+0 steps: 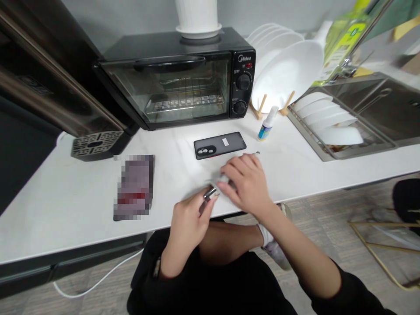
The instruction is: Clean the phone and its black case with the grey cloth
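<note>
My left hand point(190, 221) is closed, its thumb and fingers gripping a small shiny silver object point(211, 194) near the counter's front edge. Close beside it, my right hand point(246, 181) is curled with thumb and fingers drawn together at a pale, blurred piece point(223, 178); its kind cannot be made out. The two hands nearly meet over the white counter. Just beyond them lies a dark grey phone case point(219, 145) with camera cutouts and a small white label. A small spray bottle point(267, 124) with a blue and yellow label stands farther back on the right.
A black toaster oven point(243, 39) stands behind, with a white pot point(197, 17) on top. White plates point(288, 65) stand in a wooden rack. To the right is a sink point(387, 109) with a dish basket. A pixelated flat item point(134, 186) lies left, near a machine's drip tray point(98, 144).
</note>
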A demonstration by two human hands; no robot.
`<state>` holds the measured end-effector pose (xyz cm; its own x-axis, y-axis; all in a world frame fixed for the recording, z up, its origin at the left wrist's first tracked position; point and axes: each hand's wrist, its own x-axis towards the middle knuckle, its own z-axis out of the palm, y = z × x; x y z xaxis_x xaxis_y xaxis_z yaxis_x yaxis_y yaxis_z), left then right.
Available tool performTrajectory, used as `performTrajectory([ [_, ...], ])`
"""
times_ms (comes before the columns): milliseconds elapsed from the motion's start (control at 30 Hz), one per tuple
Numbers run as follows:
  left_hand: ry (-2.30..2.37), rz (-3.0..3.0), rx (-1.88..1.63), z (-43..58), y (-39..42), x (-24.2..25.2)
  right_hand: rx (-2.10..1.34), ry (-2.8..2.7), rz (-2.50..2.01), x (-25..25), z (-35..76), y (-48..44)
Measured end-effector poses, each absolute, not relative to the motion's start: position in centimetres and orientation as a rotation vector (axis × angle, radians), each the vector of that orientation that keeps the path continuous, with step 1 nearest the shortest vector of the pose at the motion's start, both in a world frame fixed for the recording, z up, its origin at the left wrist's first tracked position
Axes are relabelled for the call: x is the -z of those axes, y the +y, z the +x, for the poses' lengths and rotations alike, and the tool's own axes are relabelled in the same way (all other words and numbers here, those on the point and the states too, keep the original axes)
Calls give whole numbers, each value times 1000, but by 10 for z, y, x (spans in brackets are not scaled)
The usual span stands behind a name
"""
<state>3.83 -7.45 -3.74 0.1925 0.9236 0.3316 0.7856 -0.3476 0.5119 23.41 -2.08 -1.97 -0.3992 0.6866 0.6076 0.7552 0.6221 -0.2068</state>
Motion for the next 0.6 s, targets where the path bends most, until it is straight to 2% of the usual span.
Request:
performTrajectory([
  [100, 1617, 2154, -888, 40, -75, 36, 148, -1939, -1475, 18, 256, -2],
  [167, 1628, 2145, -887, 41, -76, 35, 142, -1855, -1547, 18, 255, -2],
  [433, 1711, 2297, -842, 38, -74, 36, 81, -2307, -847, 21, 216, -38],
  [500, 1677, 2279, -867, 39, -74, 36, 127, -2301, -874, 19, 227, -28],
  [600, 1612, 2176, -898, 41, -75, 35, 186, -2130, -1232, 16, 251, -8],
])
